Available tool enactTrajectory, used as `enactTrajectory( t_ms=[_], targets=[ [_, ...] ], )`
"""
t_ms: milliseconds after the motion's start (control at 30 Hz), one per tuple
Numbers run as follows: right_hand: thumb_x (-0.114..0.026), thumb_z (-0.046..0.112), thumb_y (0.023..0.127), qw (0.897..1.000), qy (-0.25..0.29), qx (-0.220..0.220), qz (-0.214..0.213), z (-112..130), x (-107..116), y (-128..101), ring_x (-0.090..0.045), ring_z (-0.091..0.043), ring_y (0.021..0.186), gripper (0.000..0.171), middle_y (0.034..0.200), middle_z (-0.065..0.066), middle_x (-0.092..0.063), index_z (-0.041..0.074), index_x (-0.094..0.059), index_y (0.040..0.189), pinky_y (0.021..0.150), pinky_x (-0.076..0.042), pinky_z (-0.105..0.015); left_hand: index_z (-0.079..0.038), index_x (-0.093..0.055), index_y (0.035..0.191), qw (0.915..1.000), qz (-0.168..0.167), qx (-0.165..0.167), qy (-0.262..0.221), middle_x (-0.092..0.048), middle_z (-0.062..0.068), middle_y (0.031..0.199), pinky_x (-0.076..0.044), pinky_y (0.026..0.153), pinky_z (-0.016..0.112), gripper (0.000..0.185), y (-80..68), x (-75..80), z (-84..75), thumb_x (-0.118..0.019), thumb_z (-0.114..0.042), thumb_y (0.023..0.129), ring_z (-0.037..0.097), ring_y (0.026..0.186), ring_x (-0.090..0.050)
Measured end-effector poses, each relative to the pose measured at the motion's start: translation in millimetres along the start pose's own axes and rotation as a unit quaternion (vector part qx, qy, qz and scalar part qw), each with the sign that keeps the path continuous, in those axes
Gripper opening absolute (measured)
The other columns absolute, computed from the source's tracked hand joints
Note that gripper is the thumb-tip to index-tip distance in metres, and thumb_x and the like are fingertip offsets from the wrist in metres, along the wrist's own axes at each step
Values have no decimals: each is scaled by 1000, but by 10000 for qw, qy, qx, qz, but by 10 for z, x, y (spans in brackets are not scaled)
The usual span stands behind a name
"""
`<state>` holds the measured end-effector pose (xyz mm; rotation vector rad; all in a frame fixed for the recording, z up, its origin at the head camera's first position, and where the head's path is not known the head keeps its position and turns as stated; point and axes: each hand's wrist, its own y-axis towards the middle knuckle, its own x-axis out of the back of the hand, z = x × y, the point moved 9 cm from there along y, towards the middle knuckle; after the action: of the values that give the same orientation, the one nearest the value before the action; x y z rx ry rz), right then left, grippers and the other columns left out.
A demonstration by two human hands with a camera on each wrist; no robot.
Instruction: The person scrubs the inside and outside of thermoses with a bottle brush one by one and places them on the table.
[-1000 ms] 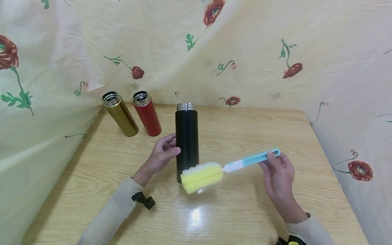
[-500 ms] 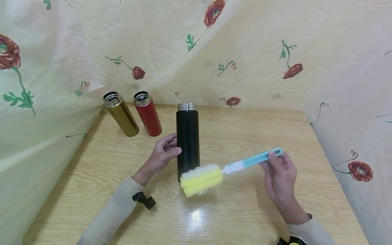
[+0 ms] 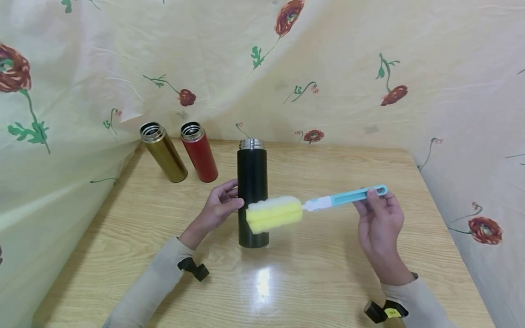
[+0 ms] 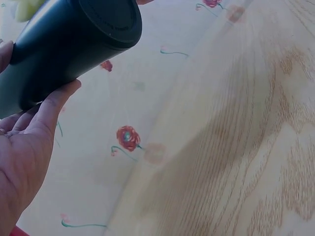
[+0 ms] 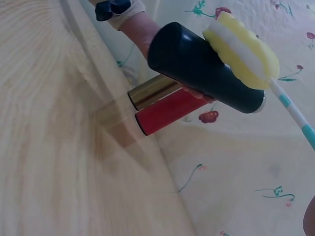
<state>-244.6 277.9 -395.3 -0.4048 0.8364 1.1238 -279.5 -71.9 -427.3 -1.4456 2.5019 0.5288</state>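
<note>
My left hand (image 3: 219, 205) grips a black vacuum flask (image 3: 252, 173) around its side. The flask is upright, its steel neck uncapped, and its base (image 4: 110, 19) shows off the table in the left wrist view. Between thumb and fingers, my right hand (image 3: 381, 223) pinches the blue end of a bottle brush (image 3: 348, 197). The brush lies nearly level, and its yellow-and-white sponge head (image 3: 275, 216) overlaps the front of the flask in the head view. In the right wrist view the sponge (image 5: 241, 49) crosses the flask (image 5: 197, 64); whether they touch, I cannot tell.
At the back left of the wooden table (image 3: 320, 282) stand a gold flask (image 3: 166, 155) and a red flask (image 3: 201, 155), both uncapped. A flower-patterned cloth (image 3: 348, 68) hangs behind the table and along both sides.
My right hand has raised the bottle brush, so its sponge sits higher in front of the black flask and the flask's base shows. My left hand and the flask stay nearly still.
</note>
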Motion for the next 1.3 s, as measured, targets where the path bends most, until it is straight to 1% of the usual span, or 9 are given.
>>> enactTrajectory(
  t_ms=[167,333,633,833,1033,1167,1300],
  targets=[
    [-63,-10,95,9998,114,145,-19,43,-68,96,-73,-25,79,14,90,-17,-62,-12,-53,103,79,-61,-33,7,-43,146,10000,-46,60,39,-70,3,122,-60,89,31,56,3,-8,22,-63,-3,95,15,106,-70],
    [-64,-9,95,9995,107,302,-80,74,-152,199,-73,-24,78,14,90,-16,-62,-10,-53,103,77,-61,-32,9,-42,146,10000,-38,62,24,-71,3,121,-60,87,30,58,4,-30,27,-64,-4,94,15,106,-70],
    [-70,-7,92,9985,275,443,-158,57,-304,397,-73,-24,78,19,91,-16,-60,-9,-53,101,78,-61,-33,6,-45,145,10000,25,27,-48,-71,3,122,-60,86,29,54,12,-62,59,-63,-3,95,14,108,-70],
    [-68,-6,93,9980,301,553,-113,45,-419,504,-74,-24,78,15,88,-15,-61,-8,-54,98,78,-61,-33,6,-44,145,9999,63,26,-136,-70,3,124,-60,88,30,55,13,-82,74,-64,-3,94,15,109,-69],
    [-73,-4,90,9975,415,507,-260,14,-455,542,-74,-25,76,20,87,-15,-62,-8,-54,98,75,-62,-33,11,-39,147,9999,114,1,-114,-70,3,125,-60,88,30,59,7,-102,75,-62,-1,94,15,109,-69],
    [-74,-3,90,9978,391,426,-314,7,-441,532,-74,-25,78,23,89,-15,-61,-7,-54,99,77,-61,-33,9,-41,147,9998,147,-45,-137,-70,3,125,-60,87,30,57,12,-109,76,-61,1,94,15,109,-69],
    [-73,-3,91,9983,340,361,-309,12,-425,502,-74,-25,78,21,89,-15,-61,-7,-54,99,77,-61,-32,5,-44,146,9996,206,-84,-188,-70,4,126,-60,88,31,54,32,-118,68,-60,1,95,15,110,-69]
  ],
)
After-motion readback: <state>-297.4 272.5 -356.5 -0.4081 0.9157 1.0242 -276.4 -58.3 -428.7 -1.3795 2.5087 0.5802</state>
